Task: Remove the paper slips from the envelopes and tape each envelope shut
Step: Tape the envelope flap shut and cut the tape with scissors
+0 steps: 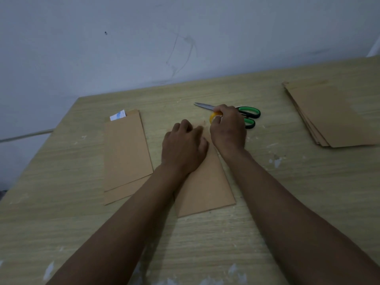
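The wooden table [267, 212] is carrying a stack of brown envelopes [333, 114] by its far right edge and two more envelopes [125, 153] toward the far left corner, a white paper slip [117, 115] poking out of the top one. Mid-table, the left hand [183, 147] is pressing down with curled fingers on the envelope being worked on [205, 188] — nothing gripped. Just beyond, the right hand [228, 128] is gripping a yellow tape roll [213, 116] at that envelope's far end — green-handled scissors [246, 113] lying right behind it.

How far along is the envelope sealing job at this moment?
Possibly done: the envelope stack at far right, though its seals can't be seen. In hand: the left hand presses the middle envelope while the right hand holds the tape roll at its top. Left: the left-side envelopes, a paper slip still sticking out.
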